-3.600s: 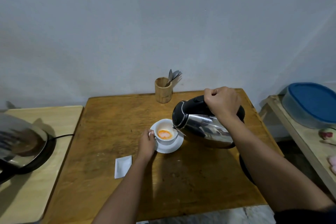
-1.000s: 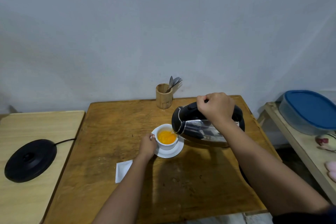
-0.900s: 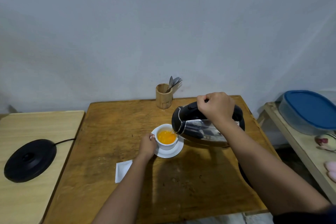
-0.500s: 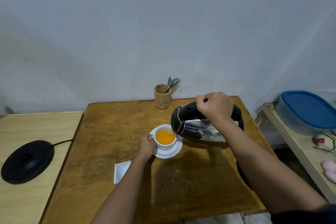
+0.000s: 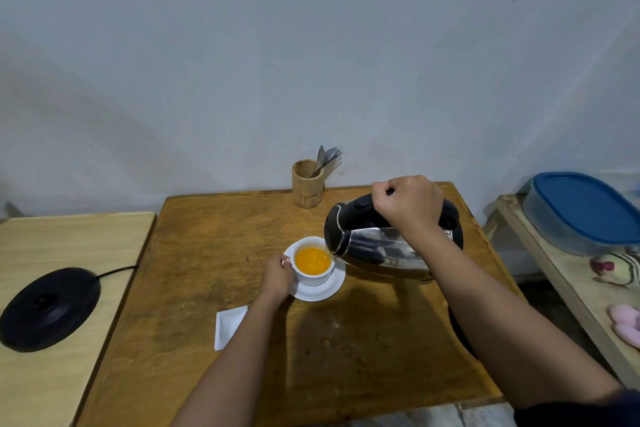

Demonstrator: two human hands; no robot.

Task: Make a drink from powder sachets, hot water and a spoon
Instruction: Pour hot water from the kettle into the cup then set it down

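A white cup [image 5: 313, 269] of orange liquid stands on a white saucer [image 5: 323, 289] mid-table. Right of it, a steel kettle [image 5: 381, 246] tilts, spout over the rim. A white sachet [image 5: 227, 324] lies flat, nearer and left.

Left arm hides part of sachet [image 5: 227, 324]

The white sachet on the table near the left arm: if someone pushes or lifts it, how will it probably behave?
The sachet lies flat and thin on the wooden table, so it is probably very light and would slide at a light push. It looks like paper, so it would likely bend when lifted by one corner. Whether powder remains inside cannot be told.
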